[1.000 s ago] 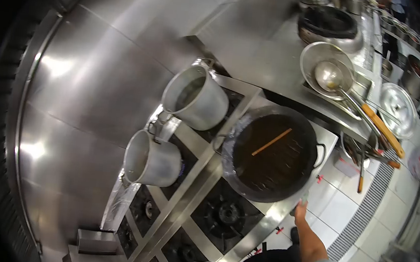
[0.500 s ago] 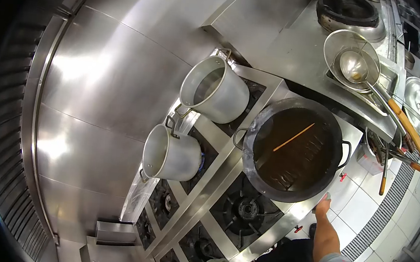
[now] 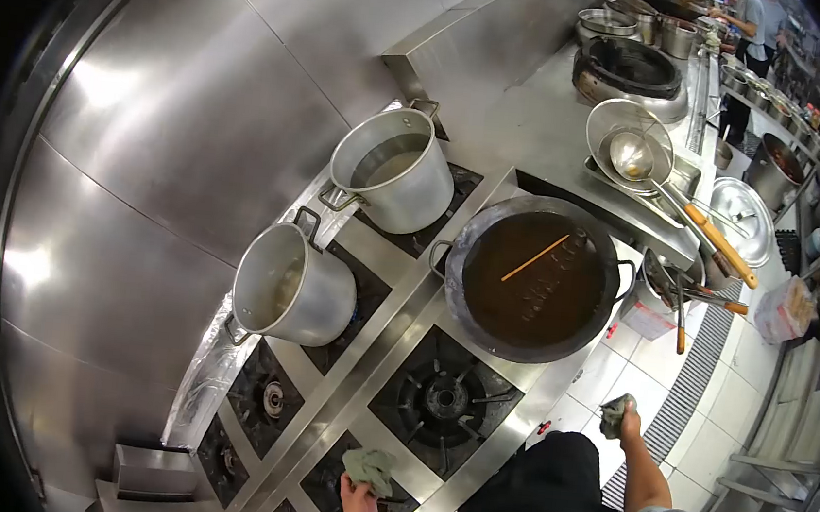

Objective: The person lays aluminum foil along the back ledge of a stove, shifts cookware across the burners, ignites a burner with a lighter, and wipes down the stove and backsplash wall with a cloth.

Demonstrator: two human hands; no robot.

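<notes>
So your left hand [image 3: 359, 507] has its fingers curled on a pale green cloth [image 3: 369, 470], and your right hand [image 3: 630, 427] has its fingers closed around a darker folded cloth [image 3: 614, 415], off the stove's edge. The big wok [image 3: 461, 304] of dark liquid sits at 11 o'clock from your right hand, a thin stick [image 3: 535, 258] slanting in it. Two metal pots [image 3: 415, 196] [image 3: 326, 299] are at 9 and 10 o'clock from the wok.
</notes>
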